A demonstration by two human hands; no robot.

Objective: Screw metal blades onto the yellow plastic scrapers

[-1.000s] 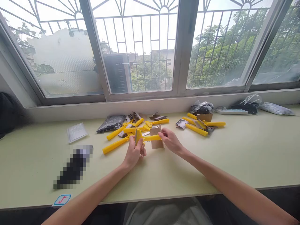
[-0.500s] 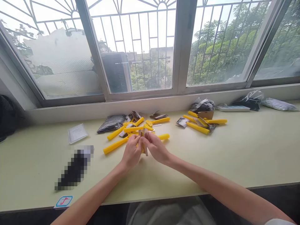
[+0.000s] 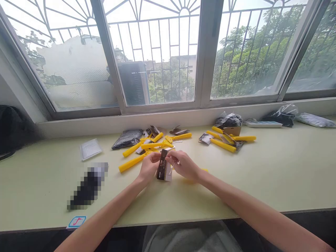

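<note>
My left hand (image 3: 149,167) is closed on the left edge of a folded black-and-white printed card (image 3: 162,169), held upright above the table. At the card's right side, my right hand (image 3: 186,163) is closed with its fingertips against the card. A thin silvery rod (image 3: 172,168) sticks down from those fingers across the card's white part. Beyond the hands lie several yellow-handled tools (image 3: 132,163) with printed cards among them. Part of another yellow handle shows, blurred, beneath my right wrist.
A second group of yellow-handled tools (image 3: 223,145) lies to the right. A black plastic-wrapped pack (image 3: 127,139) and a clear flat packet (image 3: 90,149) are left of the pile. Bags and a white power strip (image 3: 264,124) stand along the window wall (image 3: 168,120).
The card has turned so its printed black face shows. My right hand has moved slightly right, and the thin rod is now visible in its fingers. The view has shifted a little.
</note>
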